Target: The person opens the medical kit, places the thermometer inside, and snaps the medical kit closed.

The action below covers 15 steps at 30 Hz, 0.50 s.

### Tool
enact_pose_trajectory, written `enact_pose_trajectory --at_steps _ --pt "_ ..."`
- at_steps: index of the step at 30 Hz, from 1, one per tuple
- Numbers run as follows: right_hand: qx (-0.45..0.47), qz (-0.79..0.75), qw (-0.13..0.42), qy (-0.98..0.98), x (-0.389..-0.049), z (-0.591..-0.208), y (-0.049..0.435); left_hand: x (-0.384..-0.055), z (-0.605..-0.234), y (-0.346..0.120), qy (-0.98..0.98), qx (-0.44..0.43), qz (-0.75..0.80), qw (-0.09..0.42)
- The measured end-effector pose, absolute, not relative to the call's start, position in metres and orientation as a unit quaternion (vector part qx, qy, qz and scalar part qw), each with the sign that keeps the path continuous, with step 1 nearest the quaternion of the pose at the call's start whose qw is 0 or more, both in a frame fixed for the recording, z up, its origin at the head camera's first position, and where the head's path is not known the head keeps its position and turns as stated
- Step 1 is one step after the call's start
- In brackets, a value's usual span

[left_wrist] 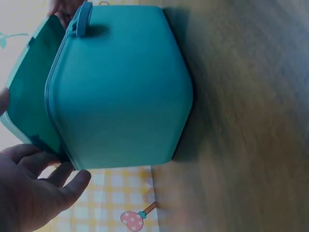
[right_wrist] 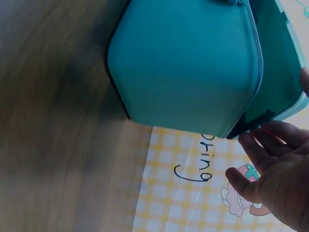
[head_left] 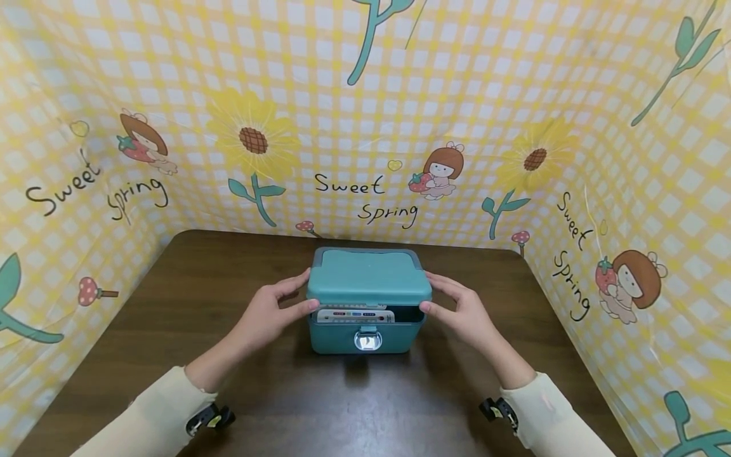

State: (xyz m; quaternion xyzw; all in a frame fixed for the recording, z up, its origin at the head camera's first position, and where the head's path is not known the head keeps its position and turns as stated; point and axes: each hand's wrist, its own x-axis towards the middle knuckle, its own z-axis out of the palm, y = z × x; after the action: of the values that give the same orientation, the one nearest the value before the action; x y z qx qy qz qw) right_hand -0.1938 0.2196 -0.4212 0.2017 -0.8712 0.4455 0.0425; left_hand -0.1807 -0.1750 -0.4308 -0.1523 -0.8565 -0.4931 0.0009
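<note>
A teal storage box [head_left: 337, 341] stands on the table with its lid [head_left: 368, 277] partly raised at the front. My left hand [head_left: 274, 312] holds the lid's left end, thumb at the front corner and fingers farther back. At the other end my right hand [head_left: 467, 311] holds the lid the same way. Through the front gap shows a white printed card or packet [head_left: 355, 315] inside the box. A clear clasp [head_left: 368, 341] sits on the box's front. In the left wrist view, the left fingers [left_wrist: 41, 164] lie by the hinge side of the lid.
The box rests on a dark brown wooden table [head_left: 240, 393]. Behind and on both sides hangs a yellow checked cloth [head_left: 354, 127] printed with flowers and lettering. Black straps [head_left: 208, 419] sit around both cream sleeves.
</note>
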Motion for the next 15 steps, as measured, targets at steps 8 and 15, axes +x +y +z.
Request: enact_pose_trajectory --at_steps 8,15 --pt "0.17 0.471 0.058 -0.863 -0.1837 -0.4253 0.214 -0.1704 -0.4356 -0.1693 -0.854 -0.14 -0.499 0.041" --pt "0.158 0.476 0.071 -0.862 -0.1837 -0.4307 0.2095 -0.1709 -0.4406 -0.1642 -0.858 -0.131 -0.492 0.068"
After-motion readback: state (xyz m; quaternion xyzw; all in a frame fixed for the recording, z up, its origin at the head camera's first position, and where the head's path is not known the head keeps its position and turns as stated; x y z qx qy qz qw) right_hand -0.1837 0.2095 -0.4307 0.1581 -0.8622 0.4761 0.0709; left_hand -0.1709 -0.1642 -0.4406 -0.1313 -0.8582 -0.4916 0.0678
